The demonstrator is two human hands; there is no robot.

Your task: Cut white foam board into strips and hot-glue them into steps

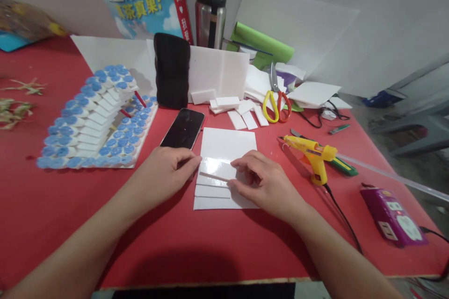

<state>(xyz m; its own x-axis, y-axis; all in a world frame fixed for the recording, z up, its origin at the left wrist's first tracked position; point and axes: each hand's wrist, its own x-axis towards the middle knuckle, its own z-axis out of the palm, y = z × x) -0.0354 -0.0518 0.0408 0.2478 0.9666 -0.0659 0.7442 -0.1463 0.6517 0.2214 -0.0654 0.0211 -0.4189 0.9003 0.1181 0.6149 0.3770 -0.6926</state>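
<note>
A white foam board (229, 142) lies on the red table (196, 247) in front of me, with overlapping white foam strips stacked on its near half. My left hand (164, 175) rests at the left end of the top strip (217, 169), fingers curled, fingertips pressing its edge. My right hand (266, 182) presses the same strip's right end with thumb and bent fingers. Both hands pinch the strip down onto the board.
A black phone (183, 128) lies just beyond my left hand. A yellow glue gun (312, 154) stands to the right, its cord trailing toward a purple power strip (394, 217). Scissors (275, 103), loose foam pieces (242, 112), a blue-capped white model (101, 119) and a steel flask (210, 4) sit further back.
</note>
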